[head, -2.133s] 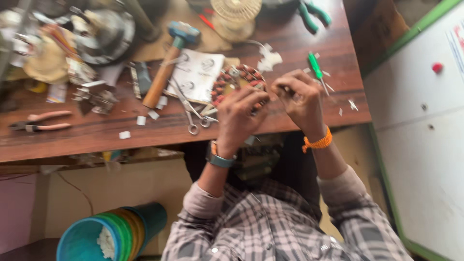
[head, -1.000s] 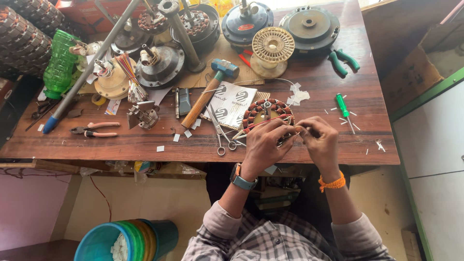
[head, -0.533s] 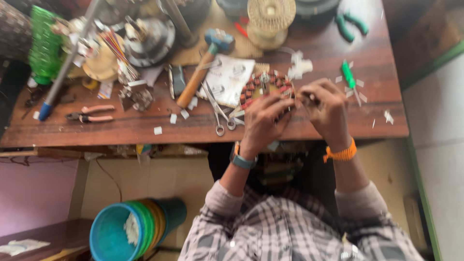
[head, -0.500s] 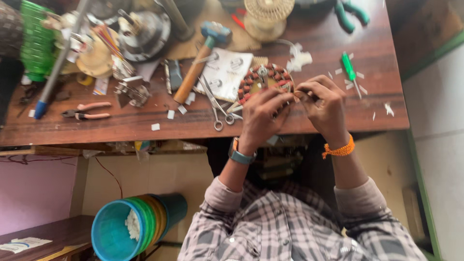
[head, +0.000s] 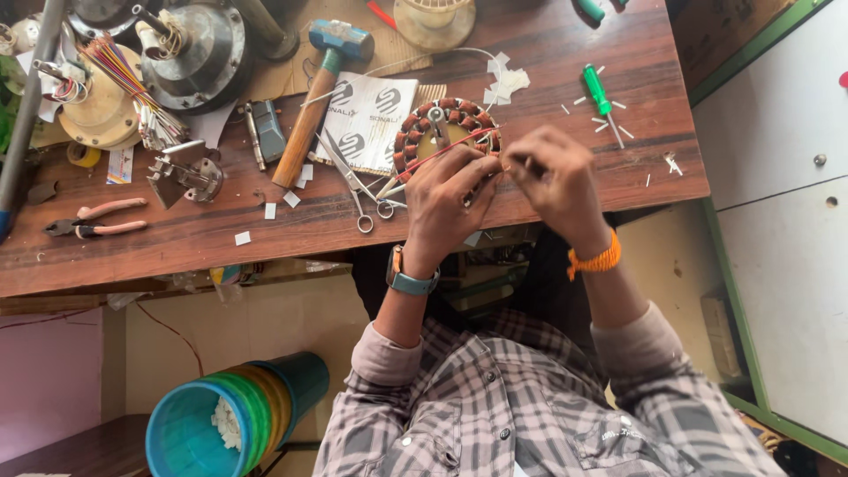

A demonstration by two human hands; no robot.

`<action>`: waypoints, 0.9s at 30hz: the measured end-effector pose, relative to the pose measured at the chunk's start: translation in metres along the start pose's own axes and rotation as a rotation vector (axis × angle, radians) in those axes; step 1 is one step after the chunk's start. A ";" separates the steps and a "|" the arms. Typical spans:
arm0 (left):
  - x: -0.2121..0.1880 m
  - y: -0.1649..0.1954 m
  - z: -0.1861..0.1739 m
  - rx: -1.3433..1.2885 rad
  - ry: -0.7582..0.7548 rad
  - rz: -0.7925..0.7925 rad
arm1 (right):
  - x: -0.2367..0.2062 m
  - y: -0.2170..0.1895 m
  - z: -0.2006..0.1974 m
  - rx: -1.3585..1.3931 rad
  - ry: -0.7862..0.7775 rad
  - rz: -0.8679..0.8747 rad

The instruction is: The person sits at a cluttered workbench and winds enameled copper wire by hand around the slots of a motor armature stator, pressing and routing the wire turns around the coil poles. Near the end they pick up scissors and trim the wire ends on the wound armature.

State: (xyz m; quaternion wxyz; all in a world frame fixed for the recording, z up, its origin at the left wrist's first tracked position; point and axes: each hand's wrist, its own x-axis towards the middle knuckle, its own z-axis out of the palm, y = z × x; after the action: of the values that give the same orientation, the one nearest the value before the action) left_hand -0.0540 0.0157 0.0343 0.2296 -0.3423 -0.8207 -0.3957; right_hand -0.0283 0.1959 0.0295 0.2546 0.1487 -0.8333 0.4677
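Note:
A round stator with copper-red windings (head: 422, 132) lies on the wooden workbench (head: 265, 230) in front of me. My left hand (head: 450, 199) rests against its near edge, fingers curled around thin wires that lead off it. My right hand (head: 552, 177) is just to the right, fingertips pinched on the end of those wires. Both hands meet over the bench's front edge. What exactly sits between the right fingertips is too small to make out.
Scissors (head: 358, 190), a hammer (head: 318, 97) and a printed booklet (head: 367, 119) lie left of the stator. A green screwdriver (head: 602, 97) lies to the right, pliers (head: 97, 219) far left. Motor housings (head: 190, 49) crowd the back. Stacked plastic buckets (head: 230, 415) stand on the floor.
The view has steadied and shifted; my hands stay together at the stator's near edge, still working the wires. Nothing on the bench has been moved.

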 end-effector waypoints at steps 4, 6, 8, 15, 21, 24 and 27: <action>-0.002 -0.003 0.001 0.029 -0.013 0.011 | -0.022 -0.005 -0.005 0.036 -0.014 0.023; -0.003 -0.004 0.002 0.031 -0.016 0.018 | -0.021 -0.002 -0.009 0.037 0.007 0.030; -0.003 -0.004 0.003 0.036 -0.011 0.014 | -0.009 0.007 -0.007 0.014 0.020 0.012; -0.002 -0.004 0.008 0.063 0.031 0.027 | -0.020 0.002 0.002 0.059 -0.011 0.020; -0.007 -0.005 0.008 0.050 0.047 0.010 | -0.005 0.007 0.000 0.027 0.055 0.051; -0.006 -0.006 0.009 0.046 0.070 0.022 | -0.007 0.002 0.001 0.056 0.008 0.030; -0.005 -0.006 0.009 0.035 0.065 0.033 | -0.014 -0.005 -0.001 0.119 0.003 -0.029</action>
State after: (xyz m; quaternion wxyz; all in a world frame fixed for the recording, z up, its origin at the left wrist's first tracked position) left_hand -0.0563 0.0179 0.0231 0.2687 -0.3388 -0.8136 -0.3886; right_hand -0.0136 0.1947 0.0254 0.2534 0.1748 -0.8013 0.5129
